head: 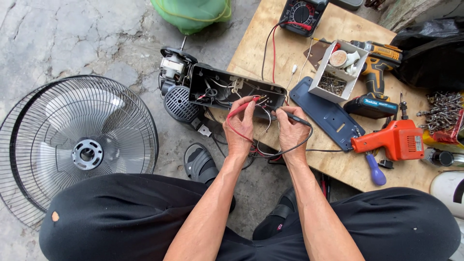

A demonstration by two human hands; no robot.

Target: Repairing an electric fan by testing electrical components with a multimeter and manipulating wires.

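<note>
Black fan housing (232,89) open, wires exposed, red probe (241,107) inside

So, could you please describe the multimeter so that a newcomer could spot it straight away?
Start at the plywood board lying on the concrete, and follow its far edge to the top of the view. The multimeter sits there, beyond the white parts box. It alone has a round dial, with red and black leads trailing towards the hands.
</note>
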